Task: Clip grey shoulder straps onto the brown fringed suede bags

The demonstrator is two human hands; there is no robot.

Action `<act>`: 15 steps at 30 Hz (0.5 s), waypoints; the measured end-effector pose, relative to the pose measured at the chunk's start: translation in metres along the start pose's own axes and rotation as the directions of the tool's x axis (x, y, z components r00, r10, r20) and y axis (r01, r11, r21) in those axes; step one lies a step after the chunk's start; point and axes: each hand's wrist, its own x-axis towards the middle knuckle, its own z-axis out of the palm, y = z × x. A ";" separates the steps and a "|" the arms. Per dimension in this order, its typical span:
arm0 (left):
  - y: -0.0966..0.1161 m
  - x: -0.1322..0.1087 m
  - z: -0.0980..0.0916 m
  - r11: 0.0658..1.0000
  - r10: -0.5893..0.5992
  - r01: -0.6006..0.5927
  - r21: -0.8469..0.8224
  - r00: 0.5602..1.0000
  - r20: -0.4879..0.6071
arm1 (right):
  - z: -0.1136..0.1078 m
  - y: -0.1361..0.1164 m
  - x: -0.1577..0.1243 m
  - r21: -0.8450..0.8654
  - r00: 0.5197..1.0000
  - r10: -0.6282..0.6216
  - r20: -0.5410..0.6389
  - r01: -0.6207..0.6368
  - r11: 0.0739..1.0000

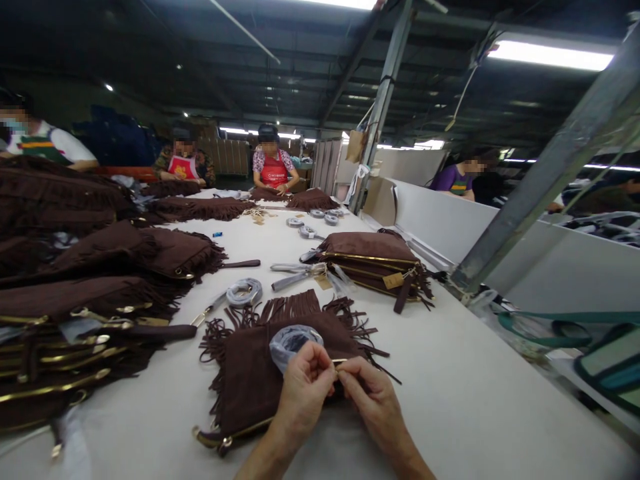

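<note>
Matt suede-like bag, glossy plastic-wrapped coil

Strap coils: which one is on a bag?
The plastic-wrapped coil just beyond the left hand, resting on the fringed brown bag. The other coils in clear view lie on the white table.

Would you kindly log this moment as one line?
left hand: pinched, contents unclear; right hand: pinched, contents unclear; below: fringed brown bag; on bag: wrapped coil

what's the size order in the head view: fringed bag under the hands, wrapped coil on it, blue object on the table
1. Fringed bag
2. Wrapped coil
3. Blue object, though it lies farther from the camera
</note>
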 end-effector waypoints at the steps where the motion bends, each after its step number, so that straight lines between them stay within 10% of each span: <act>1: -0.001 0.001 0.000 1.000 0.000 0.000 0.016 1.000 0.002 | 0.000 0.001 0.000 -0.031 1.000 -0.018 0.004 0.018 0.999; 7: 0.024 -0.013 -0.021 0.920 0.089 -0.100 0.379 0.995 0.047 | -0.005 -0.002 -0.001 -0.320 0.957 -0.286 -0.040 0.259 0.911; 10: 0.047 -0.035 -0.046 0.617 0.211 -0.209 0.759 0.973 0.096 | 0.009 -0.023 0.010 -0.545 0.916 -0.399 0.031 0.350 0.762; 15: 0.059 -0.057 -0.078 0.091 -0.015 -0.208 0.974 0.978 0.210 | 0.050 -0.045 0.045 -0.723 0.917 -0.116 0.381 0.374 0.582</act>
